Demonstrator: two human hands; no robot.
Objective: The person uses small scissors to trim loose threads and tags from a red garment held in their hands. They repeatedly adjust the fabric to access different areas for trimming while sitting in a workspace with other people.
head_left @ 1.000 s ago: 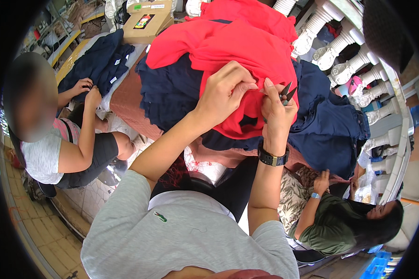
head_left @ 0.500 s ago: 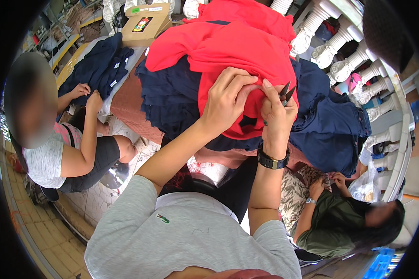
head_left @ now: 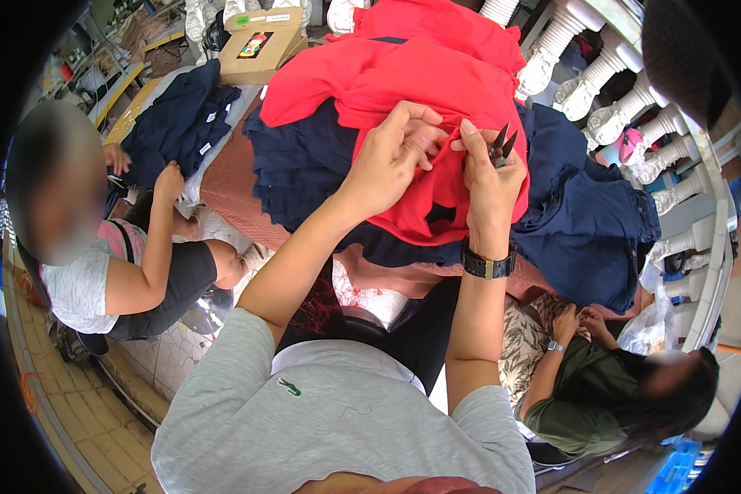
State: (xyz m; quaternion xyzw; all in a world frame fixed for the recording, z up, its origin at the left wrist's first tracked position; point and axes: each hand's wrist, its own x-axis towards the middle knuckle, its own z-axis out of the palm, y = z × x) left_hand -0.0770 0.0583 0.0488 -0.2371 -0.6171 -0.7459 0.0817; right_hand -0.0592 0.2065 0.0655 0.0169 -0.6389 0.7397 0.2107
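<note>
While a seated person in a grey top [head_left: 82, 280] handled a dark navy folded garment [head_left: 177, 123] well to the left of the red knit garment [head_left: 403, 99], the wearer's work was confined to that red garment, which lay on top of a heap of navy blue cloth [head_left: 584, 222]. The left hand [head_left: 391, 160] was closed in a pinch on a fold of the red fabric at its middle. Just right of it, the right hand [head_left: 490, 177] was closed around a small pair of black thread snips [head_left: 500, 144], blades pointing up and clear of the cloth, fingertips touching the same fold. A black wristwatch [head_left: 487, 265] sat on that wrist. No cut thread ends could be made out. Judgement: trimming of the red garment was in progress at one spot; the navy heap beneath appeared unattended. Lower right of the red garment, another seated person in an olive shirt [head_left: 601, 395] worked on separate cloth.
</note>
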